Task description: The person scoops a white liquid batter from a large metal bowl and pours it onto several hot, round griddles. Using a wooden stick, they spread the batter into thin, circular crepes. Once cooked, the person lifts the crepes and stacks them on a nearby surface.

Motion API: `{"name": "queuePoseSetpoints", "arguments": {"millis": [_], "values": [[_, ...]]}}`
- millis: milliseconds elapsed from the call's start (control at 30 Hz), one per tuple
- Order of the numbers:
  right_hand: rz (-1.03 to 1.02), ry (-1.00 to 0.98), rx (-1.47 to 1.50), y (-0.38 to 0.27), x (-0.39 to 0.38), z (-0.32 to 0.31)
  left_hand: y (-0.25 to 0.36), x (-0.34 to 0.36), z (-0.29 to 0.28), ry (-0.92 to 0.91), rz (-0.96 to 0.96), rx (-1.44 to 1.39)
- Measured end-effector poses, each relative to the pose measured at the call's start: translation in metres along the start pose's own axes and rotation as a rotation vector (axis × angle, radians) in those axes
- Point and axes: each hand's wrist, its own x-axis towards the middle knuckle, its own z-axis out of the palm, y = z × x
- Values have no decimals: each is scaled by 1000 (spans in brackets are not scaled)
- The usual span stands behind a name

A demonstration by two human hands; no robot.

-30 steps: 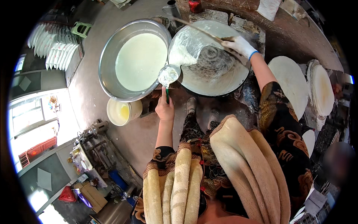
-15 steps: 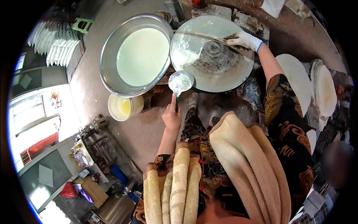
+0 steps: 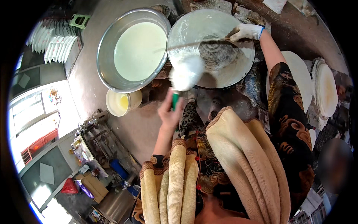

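Note:
My bare left hand (image 3: 169, 112) is closed round the green handle of a ladle (image 3: 187, 72), blurred by motion. White batter coats the ladle's bowl, which hangs over the near left rim of a large round pan (image 3: 194, 24). In a white glove, my right hand (image 3: 247, 32) grips a long thin wooden stick (image 3: 194, 44). The stick lies across the pan, its left end near the pan's left rim. A grey, ringed patch (image 3: 216, 56) marks the pan's middle, with whitish residue around it. To the left stands a wide metal basin (image 3: 106, 67) of pale batter (image 3: 140, 52).
A white bucket (image 3: 135, 101) with yellow liquid stands below the basin. Round pale sheets (image 3: 326, 91) are stacked at the right. Bricks (image 3: 210, 5) edge the pan's far side. Filled white sacks (image 3: 61, 48) are piled far left, and a cluttered bench (image 3: 87, 149) stands lower left.
My left hand has turned the ladle, and its bowl has moved up and right toward the pan. The stick's left end has swung nearer to me. My right hand has shifted slightly up and right.

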Motion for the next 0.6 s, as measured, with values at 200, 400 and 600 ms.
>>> {"name": "queuePoseSetpoints", "arguments": {"millis": [200, 400, 600], "values": [[-15, -247, -335, -7, -52, -25, 28, 32, -62, 578, -280, -508], [-216, 15, -249, 37, 4, -32, 4, 0, -106, 734, -378, -796], [64, -179, -372, -28, -68, -13, -9, -1, -130, 621, -366, -1022]]}}
